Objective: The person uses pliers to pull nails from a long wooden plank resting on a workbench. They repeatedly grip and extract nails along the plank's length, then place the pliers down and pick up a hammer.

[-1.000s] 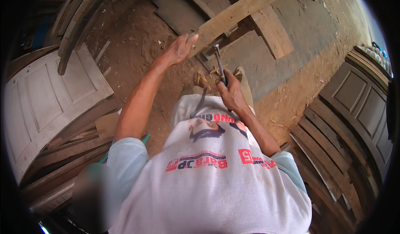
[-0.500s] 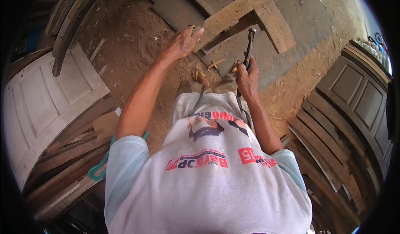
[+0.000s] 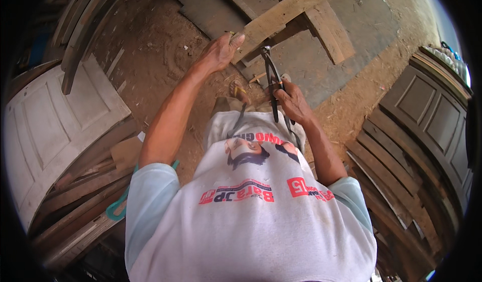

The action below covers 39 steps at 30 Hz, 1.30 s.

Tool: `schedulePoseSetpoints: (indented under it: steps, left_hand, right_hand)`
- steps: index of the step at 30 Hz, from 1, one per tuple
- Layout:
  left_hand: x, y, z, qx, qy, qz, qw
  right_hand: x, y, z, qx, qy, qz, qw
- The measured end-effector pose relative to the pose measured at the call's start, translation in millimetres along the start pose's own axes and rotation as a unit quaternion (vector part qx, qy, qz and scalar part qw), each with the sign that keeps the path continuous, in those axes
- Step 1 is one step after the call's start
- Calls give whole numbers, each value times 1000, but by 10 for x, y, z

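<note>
My left hand (image 3: 221, 51) grips the near end of a long wooden plank (image 3: 291, 12), thumb along its edge. A small yellowish-green bit shows by those fingers, too small to name. Black pincers (image 3: 271, 68) with a shiny metal head are in my right hand (image 3: 295, 101), its fingers closed around one handle. The two handles are spread apart, and the head points up toward the plank's near end, just short of it as far as I can see. A shorter wide board (image 3: 329, 33) lies crosswise under the plank.
A dark flat sheet (image 3: 296, 56) covers part of the dirt floor. At left stand a white panelled door (image 3: 65, 101) and stacked timber (image 3: 83, 191). A brown panelled door (image 3: 427, 106) and more boards (image 3: 391, 156) line the right. My sandalled foot (image 3: 238, 90) is below the plank.
My right hand has moved slightly left and down, turning the pincers so both handles show and the head sits nearer the plank's end. The left hand and plank have hardly moved.
</note>
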State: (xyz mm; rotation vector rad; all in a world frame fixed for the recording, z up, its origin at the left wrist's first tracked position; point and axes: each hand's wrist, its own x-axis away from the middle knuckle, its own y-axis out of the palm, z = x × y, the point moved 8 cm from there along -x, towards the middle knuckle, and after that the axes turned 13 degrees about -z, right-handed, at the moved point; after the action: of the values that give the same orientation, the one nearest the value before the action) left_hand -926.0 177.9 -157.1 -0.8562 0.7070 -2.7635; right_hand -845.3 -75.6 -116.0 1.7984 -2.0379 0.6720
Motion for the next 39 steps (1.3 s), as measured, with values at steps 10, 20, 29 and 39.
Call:
schedulePoseSetpoints:
  steps: [10, 20, 29, 39]
  left_hand:
    - [90, -35, 75, 12, -21, -11, 1000]
    - [149, -60, 169, 14, -25, 19, 999]
    - [120, 9, 95, 23, -38, 41, 998]
    - [281, 3, 64, 102, -111, 54, 987]
  right_hand:
    - [-71, 143, -103, -10, 57, -103, 993]
    - [-184, -31, -130, 56, 60, -158, 984]
    - [-297, -248, -409, 200, 7, -210, 957]
    - [-821, -1460, -1241, 649, -61, -305, 694]
